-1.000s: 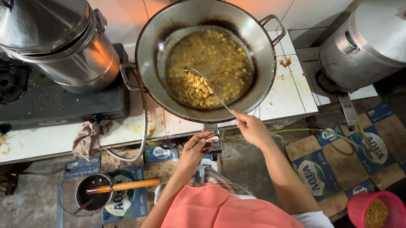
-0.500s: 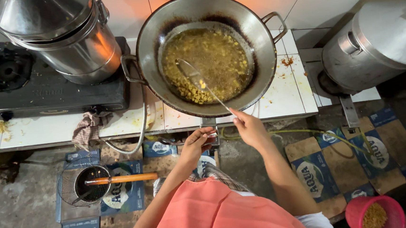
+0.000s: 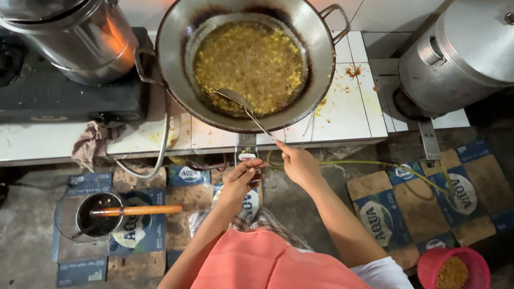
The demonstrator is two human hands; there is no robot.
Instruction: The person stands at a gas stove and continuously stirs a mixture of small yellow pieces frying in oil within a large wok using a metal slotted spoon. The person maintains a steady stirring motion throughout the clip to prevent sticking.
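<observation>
A large metal wok (image 3: 317, 50) sits on the tiled counter, holding bubbling oil with yellow bits frying in it. My right hand (image 3: 297, 163) grips the thin handle of a metal ladle (image 3: 236, 99), whose bowl dips into the oil at the near side. My left hand (image 3: 241, 179) rests below the counter's front edge, fingers curled at the stove knob (image 3: 247, 156) under the wok. A pink apron covers my front.
A big steel pot (image 3: 80, 36) stands on a black gas stove (image 3: 24, 94) at left. Another steel pot (image 3: 473, 51) stands at right. On the floor lie flattened cardboard, a small pan with an orange handle (image 3: 102, 214), and a pink bucket (image 3: 452, 269) of yellow crumbs. A rag (image 3: 91, 144) hangs off the counter.
The ladle's bowl has swept from the wok's middle toward the near left side. My left hand stays at the knob below the counter edge.
</observation>
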